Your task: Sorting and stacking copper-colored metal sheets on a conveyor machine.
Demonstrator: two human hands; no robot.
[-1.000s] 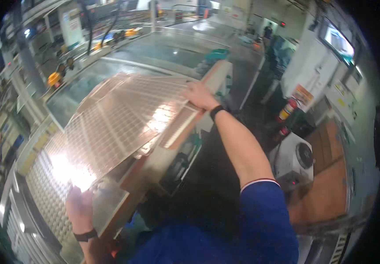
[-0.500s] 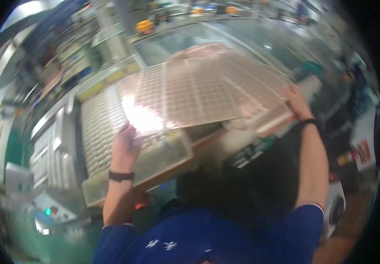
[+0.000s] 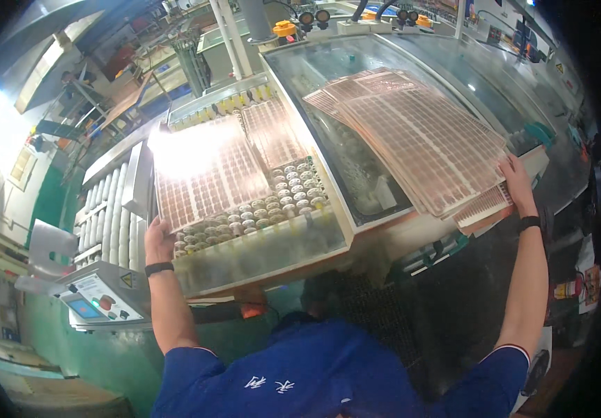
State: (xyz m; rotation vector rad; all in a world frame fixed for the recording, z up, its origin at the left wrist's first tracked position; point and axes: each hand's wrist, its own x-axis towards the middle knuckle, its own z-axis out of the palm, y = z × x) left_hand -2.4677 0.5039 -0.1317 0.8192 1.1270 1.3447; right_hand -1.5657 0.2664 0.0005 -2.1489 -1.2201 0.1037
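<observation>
A copper-coloured panel (image 3: 213, 171) with a printed grid lies over the conveyor rollers, with strong glare at its far left. My left hand (image 3: 159, 240) is closed on its near left corner; the fingertips are partly hidden. Another copper panel (image 3: 276, 132) rests on the rollers behind and to the right. On the glass-topped cover to the right sits a fanned stack of similar panels (image 3: 422, 132), overhanging the near edge. My right hand (image 3: 518, 184) grips the stack's right near corner, fingers on top; how many sheets it pinches is unclear.
White wheel rollers (image 3: 290, 191) show between the panels and the conveyor's near wall (image 3: 272, 247). At the left stand a set of long rollers (image 3: 109, 209) and a control box (image 3: 98, 303) with a screen. A teal knob (image 3: 541, 134) sits beyond my right hand.
The panel in my left hand has gone left, from across the middle onto the rollers. My right hand stays at the stack's corner. The view has turned and sharpened.
</observation>
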